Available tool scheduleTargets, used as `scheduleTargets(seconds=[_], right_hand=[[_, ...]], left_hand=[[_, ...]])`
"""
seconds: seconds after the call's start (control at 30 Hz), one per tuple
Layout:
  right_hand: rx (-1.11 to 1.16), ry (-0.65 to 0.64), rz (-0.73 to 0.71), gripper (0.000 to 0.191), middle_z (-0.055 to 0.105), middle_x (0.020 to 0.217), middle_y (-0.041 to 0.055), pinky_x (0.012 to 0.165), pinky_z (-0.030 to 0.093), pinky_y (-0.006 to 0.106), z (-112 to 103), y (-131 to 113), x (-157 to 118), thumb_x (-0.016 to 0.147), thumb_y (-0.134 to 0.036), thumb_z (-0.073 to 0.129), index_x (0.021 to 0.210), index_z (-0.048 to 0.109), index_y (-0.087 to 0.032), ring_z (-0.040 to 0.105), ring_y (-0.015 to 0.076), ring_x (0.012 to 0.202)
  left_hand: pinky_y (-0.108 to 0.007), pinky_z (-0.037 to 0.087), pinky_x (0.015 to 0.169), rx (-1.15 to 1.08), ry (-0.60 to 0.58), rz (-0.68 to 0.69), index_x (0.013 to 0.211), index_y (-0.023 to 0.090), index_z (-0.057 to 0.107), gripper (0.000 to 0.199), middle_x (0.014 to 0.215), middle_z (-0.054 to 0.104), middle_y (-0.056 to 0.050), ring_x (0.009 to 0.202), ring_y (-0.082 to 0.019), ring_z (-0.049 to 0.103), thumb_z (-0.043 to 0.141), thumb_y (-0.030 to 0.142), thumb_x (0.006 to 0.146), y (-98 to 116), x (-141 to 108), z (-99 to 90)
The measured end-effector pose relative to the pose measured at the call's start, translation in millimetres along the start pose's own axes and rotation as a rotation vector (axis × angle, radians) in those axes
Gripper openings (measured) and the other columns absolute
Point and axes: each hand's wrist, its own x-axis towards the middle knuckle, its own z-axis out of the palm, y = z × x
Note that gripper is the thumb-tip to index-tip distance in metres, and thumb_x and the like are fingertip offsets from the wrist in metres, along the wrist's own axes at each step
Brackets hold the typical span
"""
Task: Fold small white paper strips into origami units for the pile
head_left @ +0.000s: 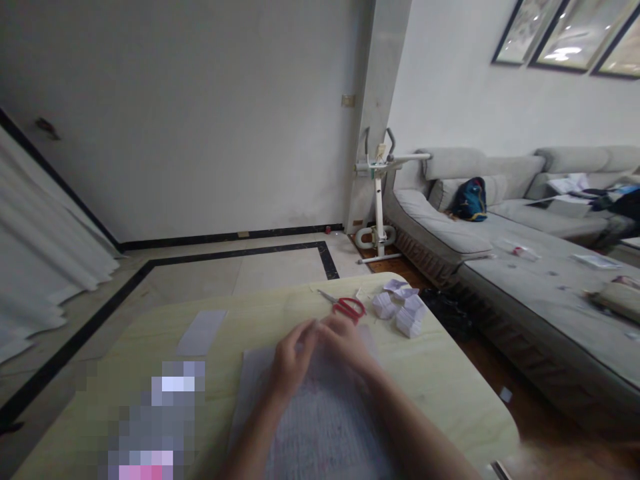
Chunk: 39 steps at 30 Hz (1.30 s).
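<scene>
My left hand (pixel 294 352) and my right hand (pixel 346 341) meet over the table, fingertips pressed together. Both have curled fingers; whatever they pinch is hidden, and the right is smeared by motion. Beneath my wrists and forearms lies a large sheet of paper (pixel 320 427) covered in handwriting. Just beyond my right hand are scissors with red handles (pixel 350 309), their blades pointing to the far left. Several folded pieces of lined paper (pixel 411 315) sit in a loose group at the far right corner. A pale paper strip (pixel 202 333) lies flat to the left.
The light wooden table (pixel 450 373) has rounded corners. A pixelated patch (pixel 155 420) covers something at its near left. To the right stand a grey sofa (pixel 530 267) and a black plastic bag (pixel 447 313). An exercise machine (pixel 379 200) stands by the wall.
</scene>
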Motion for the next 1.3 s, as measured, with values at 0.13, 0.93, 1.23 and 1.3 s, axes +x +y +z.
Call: scheduleTargets(seconds=[0.13, 0.93, 1.23, 1.3], right_hand=[[0.0, -0.015, 0.003, 0.027, 0.058, 0.063, 0.0008, 0.055, 0.041, 0.023, 1, -2, 0, 0.084, -0.036, 0.053, 0.066, 0.059, -0.016, 0.054, 0.0123, 0.06], [-0.068, 0.114, 0.046, 0.014, 0.05, 0.063, -0.0012, 0.053, 0.035, 0.022, 2, 2, 1, 0.078, -0.019, 0.048, 0.065, 0.051, -0.018, 0.047, 0.0123, 0.061], [-0.175, 0.022, 0.013, 0.011, 0.051, 0.064, -0.0015, 0.053, 0.035, 0.023, 4, -3, -3, 0.08, -0.024, 0.052, 0.074, 0.058, -0.017, 0.048, 0.0123, 0.06], [-0.152, 0.044, 0.031, 0.011, 0.05, 0.062, -0.0018, 0.052, 0.034, 0.022, 4, -1, -2, 0.08, -0.025, 0.053, 0.072, 0.057, -0.017, 0.047, 0.0119, 0.059]], left_hand=[[-0.031, 0.047, 0.089, -0.014, 0.007, 0.003, 0.109, 0.016, 0.062, 0.034, 0.109, 0.066, -0.009, 0.103, -0.021, 0.06, 0.051, 0.037, 0.085, 2, -1, -0.4], [-0.032, 0.051, 0.079, -0.042, 0.233, -0.101, 0.118, 0.013, 0.054, 0.041, 0.108, 0.065, -0.012, 0.096, -0.022, 0.062, 0.05, 0.028, 0.081, -16, 10, -9.8], [-0.029, 0.049, 0.078, -0.114, 0.194, -0.16, 0.098, 0.013, 0.062, 0.033, 0.095, 0.068, -0.008, 0.092, -0.021, 0.062, 0.06, 0.035, 0.074, -8, 11, -8.0], [-0.027, 0.049, 0.073, -0.157, 0.185, -0.176, 0.091, 0.013, 0.061, 0.028, 0.086, 0.068, -0.006, 0.083, -0.019, 0.063, 0.061, 0.034, 0.074, -10, 11, -8.0]])
